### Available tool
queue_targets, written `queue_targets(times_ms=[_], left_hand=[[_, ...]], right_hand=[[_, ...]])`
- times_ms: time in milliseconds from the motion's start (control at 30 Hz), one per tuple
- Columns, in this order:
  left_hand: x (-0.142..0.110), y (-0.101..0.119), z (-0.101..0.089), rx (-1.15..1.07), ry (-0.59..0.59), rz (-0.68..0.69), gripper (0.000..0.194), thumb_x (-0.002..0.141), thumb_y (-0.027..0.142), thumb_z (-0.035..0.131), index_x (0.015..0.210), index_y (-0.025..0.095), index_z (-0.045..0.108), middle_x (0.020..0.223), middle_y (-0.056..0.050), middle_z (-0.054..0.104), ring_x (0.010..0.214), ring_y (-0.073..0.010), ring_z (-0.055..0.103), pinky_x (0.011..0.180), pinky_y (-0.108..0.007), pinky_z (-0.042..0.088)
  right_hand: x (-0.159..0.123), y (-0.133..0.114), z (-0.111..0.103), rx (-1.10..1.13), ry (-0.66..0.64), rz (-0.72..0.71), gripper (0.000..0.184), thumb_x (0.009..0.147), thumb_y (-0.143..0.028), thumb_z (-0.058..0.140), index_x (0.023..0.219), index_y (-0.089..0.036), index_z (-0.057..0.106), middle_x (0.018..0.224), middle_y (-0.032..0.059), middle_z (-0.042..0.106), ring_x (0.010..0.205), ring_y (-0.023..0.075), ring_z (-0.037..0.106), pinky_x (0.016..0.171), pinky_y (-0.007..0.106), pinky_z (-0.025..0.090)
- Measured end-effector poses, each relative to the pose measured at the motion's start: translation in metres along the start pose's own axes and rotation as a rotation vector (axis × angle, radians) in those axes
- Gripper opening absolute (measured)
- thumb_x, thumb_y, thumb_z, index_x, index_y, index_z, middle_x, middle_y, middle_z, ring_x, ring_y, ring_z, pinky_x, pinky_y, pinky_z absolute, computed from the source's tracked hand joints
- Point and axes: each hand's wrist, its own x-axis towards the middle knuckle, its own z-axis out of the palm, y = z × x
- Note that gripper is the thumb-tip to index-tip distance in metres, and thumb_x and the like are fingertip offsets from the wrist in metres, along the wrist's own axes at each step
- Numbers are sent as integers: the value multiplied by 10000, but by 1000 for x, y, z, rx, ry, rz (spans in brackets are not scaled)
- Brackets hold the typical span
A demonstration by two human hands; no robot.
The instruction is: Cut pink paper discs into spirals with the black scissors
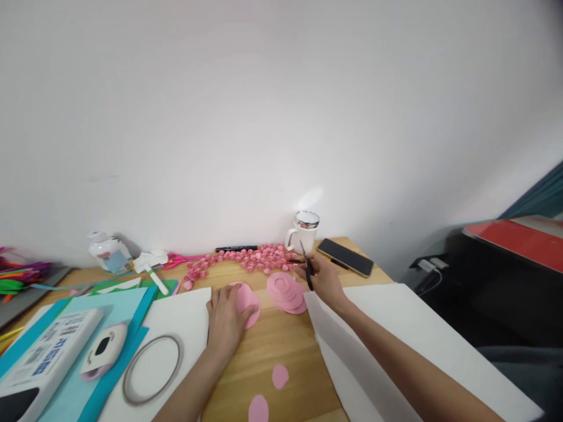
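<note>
My left hand [226,319] is closed on the left edge of a pink paper circle [248,298], low over the wooden table [259,351]. In my right hand [324,281] is a pair of dark-handled scissors [308,271], blades pointing up and away from me. Between the hands lies an overlapping pile of pink paper rings and spirals [284,291]. Two small pink paper ovals, one [280,376] nearer the pile and one [258,408] at the bottom edge, rest on the wood. Behind the hands spreads a band of small rolled pink paper roses [264,257].
A white mug [303,234] and a black phone [345,257] stand toward the back right, before the wall. White sheets [396,328] cover the right side. At left are blue papers [114,305], a white box [53,357], a glue-tape dispenser [104,350], a ring [132,375] and a bottle [109,253].
</note>
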Motion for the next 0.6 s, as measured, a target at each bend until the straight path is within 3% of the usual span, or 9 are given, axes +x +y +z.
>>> queue_targets(times_ms=[167,367,600], left_hand=[[1,-4,6,-76,15,-33,442,709,395,572,1090,172,545,1094,-102,562,1049,-285,417,833,-390,330],[3,-4,9,-206,37,-107,411,655,495,582,943,203,590,1004,-80,582,1005,-289,453,794,-405,344],[2,-4,11,-275,43,-177,359,644,477,585,878,204,586,961,-71,589,988,-294,466,795,-420,344]], right_hand=[[-5,-20,29,383,-55,31,248,715,-397,602,804,-202,478,620,1,624,514,134,588,501,241,452],[-25,-20,78,533,-199,105,231,705,-389,610,731,-192,494,514,-33,580,412,111,534,437,222,425],[-36,-25,78,591,-245,155,190,731,-332,598,703,-184,483,494,-45,543,439,101,510,460,212,407]])
